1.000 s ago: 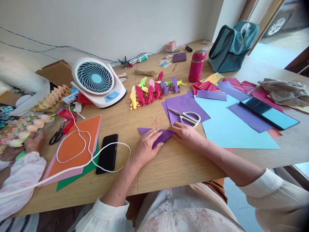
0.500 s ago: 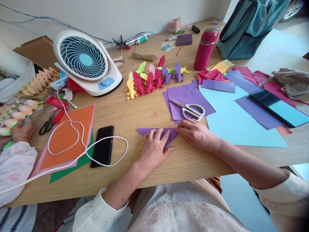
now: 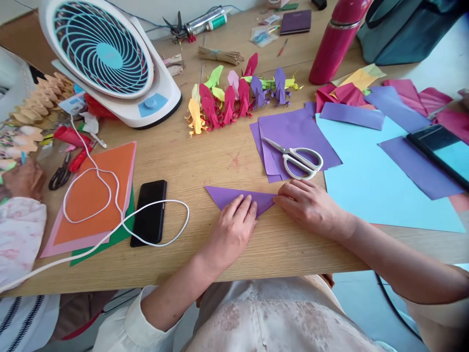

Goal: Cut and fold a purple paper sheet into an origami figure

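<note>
A purple paper folded into a triangle [image 3: 221,196] lies on the wooden table, its long edge toward the back. My left hand [image 3: 234,226] rests on its middle with the fingers laid flat and close together. At the paper's right corner, my right hand [image 3: 311,208] pinches the tip between thumb and fingers. Just behind my right hand, white-handled scissors [image 3: 303,164] lie on flat purple sheets [image 3: 293,129].
Colourful folded paper figures [image 3: 229,102] stand behind. At left are a fan [image 3: 110,56], a black phone [image 3: 149,212], a white cable and orange paper [image 3: 98,195]; a person's hand [image 3: 25,180] is at the far left. A red bottle [image 3: 337,41] and blue sheet [image 3: 373,181] are right.
The view has shifted closer to the table. My left hand's fingers have drawn together and moved lower on the paper, uncovering more of the triangle. My right hand still pinches the right corner.
</note>
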{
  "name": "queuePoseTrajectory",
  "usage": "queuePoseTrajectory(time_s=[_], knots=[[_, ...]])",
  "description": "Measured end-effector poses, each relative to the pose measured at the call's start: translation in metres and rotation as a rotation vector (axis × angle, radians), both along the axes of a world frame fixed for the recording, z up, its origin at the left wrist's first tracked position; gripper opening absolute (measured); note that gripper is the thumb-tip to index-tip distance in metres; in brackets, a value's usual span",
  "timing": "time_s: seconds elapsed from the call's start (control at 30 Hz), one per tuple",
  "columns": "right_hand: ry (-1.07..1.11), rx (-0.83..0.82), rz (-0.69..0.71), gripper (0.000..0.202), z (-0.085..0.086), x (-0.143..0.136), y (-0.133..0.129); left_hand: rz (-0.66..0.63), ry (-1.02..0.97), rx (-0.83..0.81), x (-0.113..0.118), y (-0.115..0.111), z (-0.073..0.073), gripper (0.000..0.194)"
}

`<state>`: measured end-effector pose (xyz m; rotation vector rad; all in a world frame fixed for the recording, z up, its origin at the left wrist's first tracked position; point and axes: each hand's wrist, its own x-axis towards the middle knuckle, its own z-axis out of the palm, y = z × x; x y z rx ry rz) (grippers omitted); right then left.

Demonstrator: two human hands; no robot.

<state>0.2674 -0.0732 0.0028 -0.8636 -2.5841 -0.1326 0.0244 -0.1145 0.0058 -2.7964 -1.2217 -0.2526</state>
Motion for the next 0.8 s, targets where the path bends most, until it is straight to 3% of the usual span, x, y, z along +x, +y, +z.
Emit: queuePoseTrajectory(time_s=[0.17, 0.3, 0.53, 0.8], knots=[[0.011, -0.017, -0.02, 0.027, -0.002, -0.001, 0.001, -0.059, 0.012, -0.013, -0.006, 0.001, 0.006, 0.036], [0.048, -0.084, -0.013, 0.027, -0.004, 0.0, 0.001, -0.052, -0.135, -0.057, -0.014, 0.005, 0.013, 0.028], [0.1, -0.236, -0.056, 0.023, 0.0, -0.002, 0.001, 0.055, -0.309, -0.248, -0.019, 0.013, 0.025, 0.021], [0.192, -0.399, -0.138, 0.01, 0.002, -0.012, 0.002, 0.172, -0.363, -0.433, -0.019, 0.041, 0.042, 0.017]])
